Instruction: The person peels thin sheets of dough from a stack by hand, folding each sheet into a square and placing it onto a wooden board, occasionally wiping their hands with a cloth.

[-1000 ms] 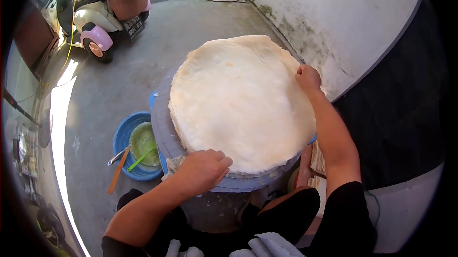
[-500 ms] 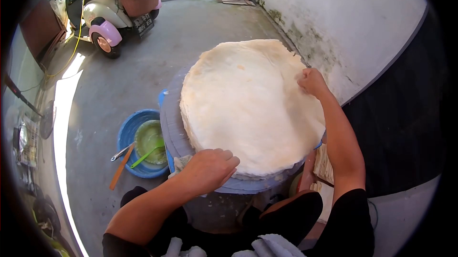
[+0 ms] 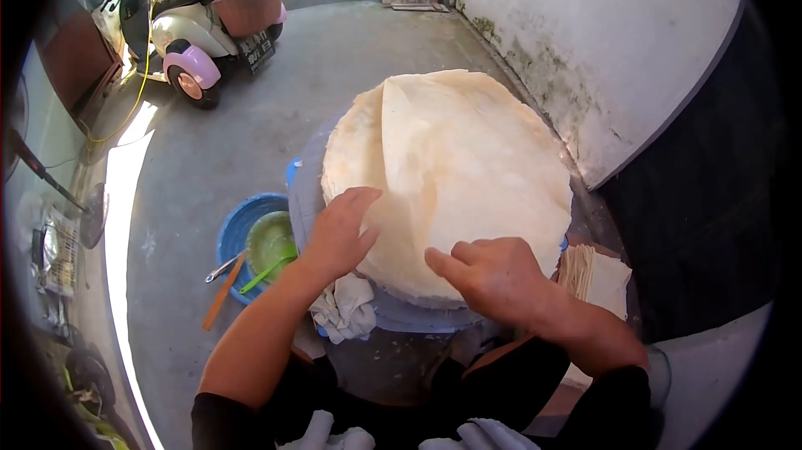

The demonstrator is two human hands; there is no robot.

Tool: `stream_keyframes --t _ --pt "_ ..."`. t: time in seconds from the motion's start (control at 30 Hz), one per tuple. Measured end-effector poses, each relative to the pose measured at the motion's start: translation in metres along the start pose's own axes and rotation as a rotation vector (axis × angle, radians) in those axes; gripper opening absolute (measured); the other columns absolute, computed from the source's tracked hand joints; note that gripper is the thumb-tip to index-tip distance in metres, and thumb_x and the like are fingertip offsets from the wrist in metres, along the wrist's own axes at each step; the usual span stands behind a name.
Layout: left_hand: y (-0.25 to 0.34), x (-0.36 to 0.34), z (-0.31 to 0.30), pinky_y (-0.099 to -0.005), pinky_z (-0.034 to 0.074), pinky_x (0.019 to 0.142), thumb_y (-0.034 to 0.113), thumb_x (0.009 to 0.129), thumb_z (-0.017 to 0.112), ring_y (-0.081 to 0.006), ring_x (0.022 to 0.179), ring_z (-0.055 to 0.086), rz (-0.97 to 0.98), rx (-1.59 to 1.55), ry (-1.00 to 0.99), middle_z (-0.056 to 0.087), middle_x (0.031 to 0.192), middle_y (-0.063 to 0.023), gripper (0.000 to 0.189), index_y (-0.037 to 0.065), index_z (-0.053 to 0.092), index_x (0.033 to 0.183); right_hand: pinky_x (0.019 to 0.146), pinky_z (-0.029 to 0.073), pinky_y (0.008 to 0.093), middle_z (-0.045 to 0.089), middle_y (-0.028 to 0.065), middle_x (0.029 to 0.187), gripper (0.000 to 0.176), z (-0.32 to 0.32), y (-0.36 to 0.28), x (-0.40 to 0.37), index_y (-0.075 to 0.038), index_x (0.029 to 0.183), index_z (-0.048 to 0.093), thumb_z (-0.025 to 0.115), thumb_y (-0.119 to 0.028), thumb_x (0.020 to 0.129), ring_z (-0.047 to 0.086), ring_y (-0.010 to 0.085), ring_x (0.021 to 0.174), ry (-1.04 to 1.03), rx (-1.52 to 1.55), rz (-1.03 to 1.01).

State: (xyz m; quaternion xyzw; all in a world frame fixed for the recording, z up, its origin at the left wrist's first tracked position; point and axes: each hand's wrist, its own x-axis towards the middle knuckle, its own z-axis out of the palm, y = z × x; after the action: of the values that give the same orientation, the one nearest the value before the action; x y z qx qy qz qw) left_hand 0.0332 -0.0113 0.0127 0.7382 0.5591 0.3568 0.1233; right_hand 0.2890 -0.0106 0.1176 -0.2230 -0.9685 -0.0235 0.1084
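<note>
A tall stack of thin, round, cream-coloured dough sheets [image 3: 501,157] lies on a round grey board [image 3: 307,191]. The top sheet [image 3: 451,141] is partly turned over, its fold running from the far edge down toward me. At the near left of the stack is my left hand [image 3: 341,233], thumb and fingers apart with nothing visible between them. My right hand [image 3: 497,279] is curled over the near side, its thumb and forefinger pinched at the near end of the fold. The exact grip is partly hidden by the fingers.
Left of the board, a blue basin [image 3: 238,220] holds a bowl of greenish liquid [image 3: 270,237], a green-handled utensil [image 3: 266,273] and a wooden stick [image 3: 222,293]. A crumpled cloth [image 3: 344,308] hangs at the near edge. More folded sheets [image 3: 597,279] sit at right; a scooter [image 3: 188,40] stands behind.
My right hand has come from the far right edge to the near middle. My left hand has lifted and opened over the stack's left side. A fold now crosses the top sheet.
</note>
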Motion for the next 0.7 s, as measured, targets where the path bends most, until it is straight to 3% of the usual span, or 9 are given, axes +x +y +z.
stream_keyframes --t 0.13,0.2,0.27,0.3,0.37,0.4,0.47,0.53,0.7 --pt "-0.012 0.012 -0.019 -0.0437 0.044 0.104 0.001 0.084 0.063 -0.0380 0.124 0.054 -0.217 0.026 0.187 0.057 0.133 -0.0177 0.051 0.005 0.052 0.134 0.048 0.048 0.0346 0.054 0.0023 0.070 0.037 -0.014 -0.031 -0.021 -0.005 0.113 0.062 0.063 -0.012 0.077 0.062 0.0202 0.060 -0.075 0.097 -0.132" --pt "-0.019 0.016 -0.026 -0.0446 0.041 0.109 -0.002 0.083 0.060 -0.0390 0.131 0.048 -0.209 0.010 0.231 0.054 0.138 -0.0182 0.055 0.005 0.050 0.137 0.047 0.049 0.0353 0.056 0.0036 0.070 0.034 -0.019 -0.043 -0.032 -0.002 0.110 0.060 0.062 -0.013 0.079 0.064 0.0215 0.060 -0.096 0.155 -0.175" --pt "-0.018 0.014 -0.034 -0.0453 0.037 0.114 -0.006 0.080 0.056 -0.0400 0.138 0.042 0.068 0.080 0.291 0.052 0.144 -0.0173 0.059 0.007 0.052 0.137 0.047 0.048 0.0341 0.055 0.0034 0.069 0.035 -0.020 -0.054 -0.043 -0.001 0.111 0.060 0.062 -0.013 0.078 0.063 0.0214 0.059 -0.142 0.184 -0.233" --pt "-0.021 0.012 -0.039 -0.0453 0.037 0.114 -0.006 0.080 0.056 -0.0400 0.138 0.042 0.068 0.087 0.288 0.052 0.144 -0.0173 0.059 0.007 0.052 0.137 0.047 0.048 0.0337 0.055 0.0029 0.069 0.035 -0.024 -0.057 -0.047 -0.002 0.110 0.061 0.063 -0.014 0.078 0.063 0.0210 0.059 -0.160 0.182 -0.230" --pt "-0.027 0.007 -0.049 -0.0437 0.030 0.120 -0.002 0.078 0.056 -0.0366 0.145 0.035 0.110 0.237 -0.215 0.046 0.151 -0.0146 0.066 0.008 0.049 0.142 0.049 0.047 0.0323 0.054 0.0017 0.070 0.038 -0.030 -0.062 -0.055 -0.005 0.114 0.062 0.065 -0.015 0.078 0.062 0.0186 0.059 -0.166 0.174 -0.214" --pt "-0.029 0.001 -0.051 -0.0437 0.030 0.120 -0.002 0.078 0.056 -0.0366 0.145 0.035 0.110 0.243 -0.215 0.046 0.151 -0.0146 0.066 0.008 0.049 0.142 0.050 0.047 0.0310 0.053 0.0005 0.071 0.041 -0.032 -0.063 -0.060 -0.008 0.118 0.064 0.067 -0.016 0.079 0.061 0.0163 0.059 -0.179 0.164 -0.196" --pt "-0.026 -0.011 -0.053 -0.0454 0.030 0.120 -0.001 0.075 0.058 -0.0376 0.142 0.038 0.035 0.026 -0.531 0.049 0.148 -0.0160 0.060 0.010 0.057 0.135 0.049 0.047 0.0323 0.053 0.0009 0.070 0.038 -0.038 -0.063 -0.068 -0.008 0.115 0.063 0.066 -0.015 0.078 0.061 0.0178 0.059 -0.123 0.195 -0.177" --pt "-0.014 -0.019 -0.057 -0.0456 0.029 0.120 0.004 0.075 0.060 -0.0374 0.143 0.036 0.042 0.028 -0.581 0.047 0.149 -0.0167 0.064 0.010 0.054 0.138 0.047 0.047 0.0337 0.053 0.0013 0.069 0.035 -0.045 -0.064 -0.074 -0.007 0.111 0.062 0.064 -0.014 0.077 0.062 0.0193 0.059 -0.066 0.227 -0.156" --pt "-0.001 -0.042 -0.037 -0.0428 0.031 0.119 0.017 0.084 0.070 -0.0367 0.144 0.035 0.052 -0.026 -0.350 0.045 0.151 -0.0170 0.063 0.009 0.051 0.144 0.046 0.046 0.0341 0.052 0.0016 0.067 0.034 -0.066 -0.071 -0.087 -0.008 0.107 0.063 0.068 -0.009 0.073 0.062 0.0197 0.058 0.042 0.265 -0.125"
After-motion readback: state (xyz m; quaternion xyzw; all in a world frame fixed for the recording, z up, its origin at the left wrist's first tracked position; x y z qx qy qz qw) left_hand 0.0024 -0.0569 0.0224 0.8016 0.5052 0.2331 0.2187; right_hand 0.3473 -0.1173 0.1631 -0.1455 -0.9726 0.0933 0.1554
